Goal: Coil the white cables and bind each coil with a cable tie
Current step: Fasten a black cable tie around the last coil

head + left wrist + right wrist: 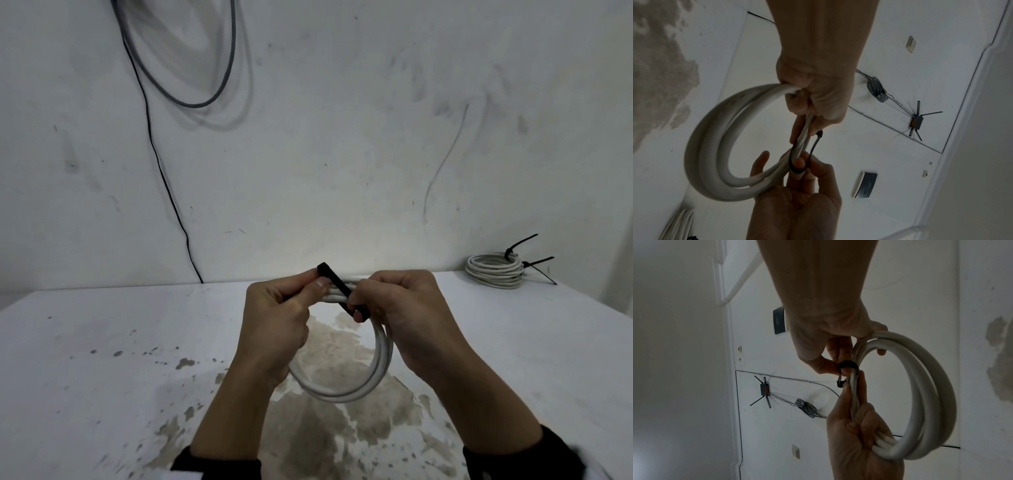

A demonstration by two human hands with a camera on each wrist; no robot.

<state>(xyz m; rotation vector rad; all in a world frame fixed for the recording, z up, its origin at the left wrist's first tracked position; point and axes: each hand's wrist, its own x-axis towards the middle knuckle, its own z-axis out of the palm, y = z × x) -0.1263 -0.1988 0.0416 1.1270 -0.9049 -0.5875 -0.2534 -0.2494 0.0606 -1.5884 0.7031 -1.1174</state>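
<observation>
L hand (277,318) + R hand (404,308) grip cable coil (346,383), pinch black tie (337,287) | frame ctr | tied coil (495,270) upper R

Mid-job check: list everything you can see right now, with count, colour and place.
Cable coil: one, white, held above the table between both hands.
Cable tie: one, black, looped round the coil's top, not yet closed.
Finished coil: one, white, bound with black ties, far right table corner.
Table: one, white, stained, below the hands.
Wall cables: one thin black, one grey loop, wall upper left.
Left hand: grips coil, pinches tie head.
Right hand: holds coil, pinches tie's other end.
</observation>
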